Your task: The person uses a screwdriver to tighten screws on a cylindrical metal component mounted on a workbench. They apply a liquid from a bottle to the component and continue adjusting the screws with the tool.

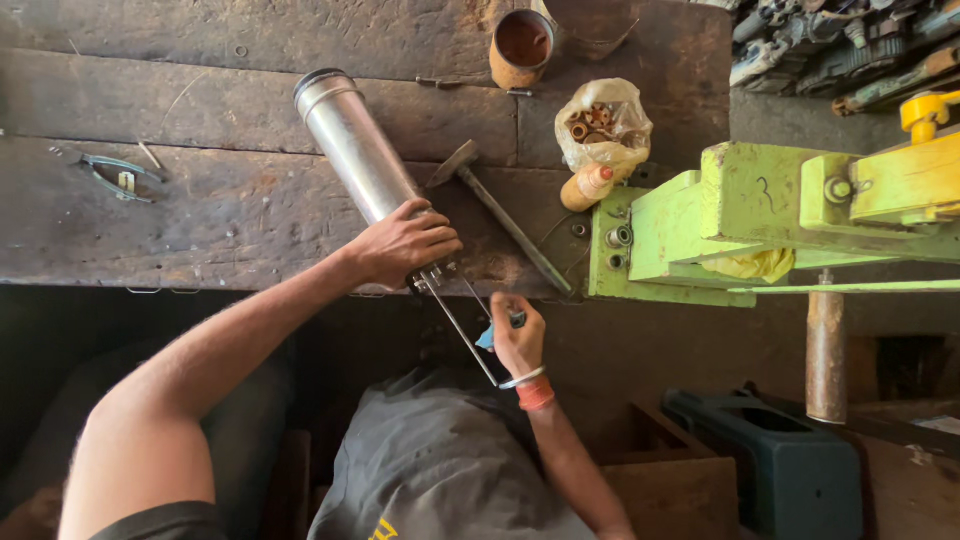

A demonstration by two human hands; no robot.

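Observation:
A long silver grease gun (351, 137) lies slanted on the dark wooden workbench (220, 215). My left hand (405, 243) grips its near end at the bench's front edge. A thin metal rod with a loop handle (466, 333) sticks out of that end toward me. My right hand (517, 333), with a red and silver bracelet on the wrist, is closed around a small blue-handled thing beside the rod; what it is I cannot tell.
A hammer (495, 208) lies right of the gun. Behind it sit a plastic bag of rusty parts (604, 123), an orange bottle (586, 186) and a rusty can (521, 46). A lime-green vise (760, 215) stands at the right. A wire clip (118, 176) lies left.

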